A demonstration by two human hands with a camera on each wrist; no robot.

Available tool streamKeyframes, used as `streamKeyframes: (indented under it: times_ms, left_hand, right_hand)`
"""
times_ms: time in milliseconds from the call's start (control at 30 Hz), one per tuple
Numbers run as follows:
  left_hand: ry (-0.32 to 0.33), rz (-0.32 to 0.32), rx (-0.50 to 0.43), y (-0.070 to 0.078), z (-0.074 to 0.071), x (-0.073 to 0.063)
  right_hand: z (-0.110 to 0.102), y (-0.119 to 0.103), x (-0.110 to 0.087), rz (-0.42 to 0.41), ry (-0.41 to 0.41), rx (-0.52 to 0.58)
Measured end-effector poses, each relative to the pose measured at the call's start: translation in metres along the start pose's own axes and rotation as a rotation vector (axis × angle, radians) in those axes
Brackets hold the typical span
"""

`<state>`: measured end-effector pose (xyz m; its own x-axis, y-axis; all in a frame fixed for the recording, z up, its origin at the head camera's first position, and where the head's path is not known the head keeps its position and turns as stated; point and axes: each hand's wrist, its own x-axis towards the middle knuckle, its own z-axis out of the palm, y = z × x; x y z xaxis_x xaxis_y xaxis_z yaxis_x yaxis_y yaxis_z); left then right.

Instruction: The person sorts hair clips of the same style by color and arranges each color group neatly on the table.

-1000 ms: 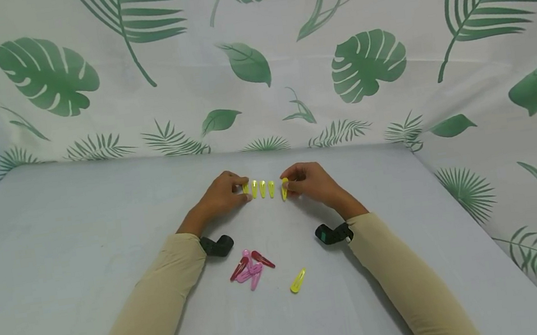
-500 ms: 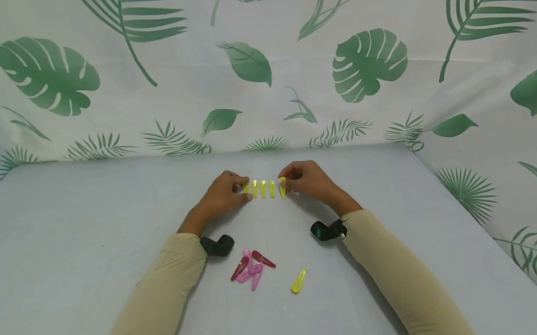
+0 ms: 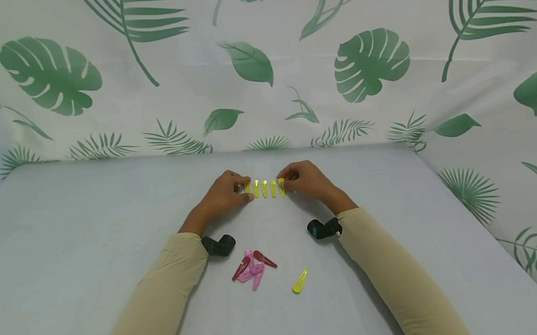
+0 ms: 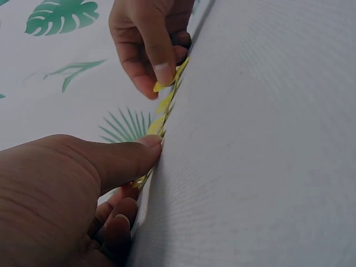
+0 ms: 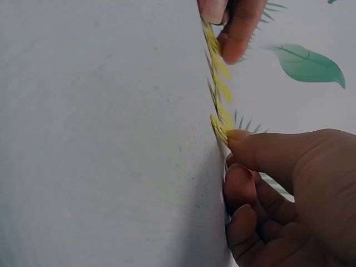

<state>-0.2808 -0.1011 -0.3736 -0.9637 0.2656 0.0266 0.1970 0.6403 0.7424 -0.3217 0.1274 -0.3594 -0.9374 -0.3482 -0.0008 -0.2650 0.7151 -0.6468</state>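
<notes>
A row of yellow snap hair clips lies side by side on the table, spanning the space between the two hands in the head view. My left hand [image 3: 223, 193] pinches the leftmost clip [image 3: 248, 187] between thumb and forefinger at its two ends. At the other end of the row, my right hand [image 3: 311, 179] holds the rightmost clip [image 3: 282, 187] with thumb and fingertips, close beside its neighbour. Three clips stand between them, among them the middle clip [image 3: 264, 189]. In the right wrist view, the right thumb lies on the end of its yellow clip [image 5: 219, 128].
Nearer the body is a small pile of pink clips [image 3: 258, 277] with two red clips [image 3: 264, 258]. A single yellow clip [image 3: 300, 281] lies to the right of the pile. A leaf-printed cloth [image 3: 159, 114] hangs behind the white table [image 3: 80, 243].
My right hand has moved left, bringing its yellow clip in against the end of the row. The left hand has stayed on the leftmost clip.
</notes>
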Motion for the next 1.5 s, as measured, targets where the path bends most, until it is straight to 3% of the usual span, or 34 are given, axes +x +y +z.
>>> streamKeyframes:
  times_ms: [700, 967, 1233, 1500]
  left_hand:
    - [0.002, 0.001, 0.031, -0.002, 0.001, 0.001]
    - [0.001, 0.013, 0.029, -0.002, 0.0, 0.002]
    - [0.0, 0.01, 0.021, -0.003, 0.002, 0.003]
    - [0.006, -0.005, 0.008, -0.002, 0.001, 0.004]
  right_hand:
    - [0.0, -0.007, -0.003, 0.076, 0.052, -0.015]
    - [-0.006, -0.003, -0.012, 0.069, -0.01, -0.015]
    - [-0.012, 0.007, -0.032, -0.068, -0.095, 0.007]
    - [-0.017, 0.008, -0.049, -0.106, -0.191, 0.025]
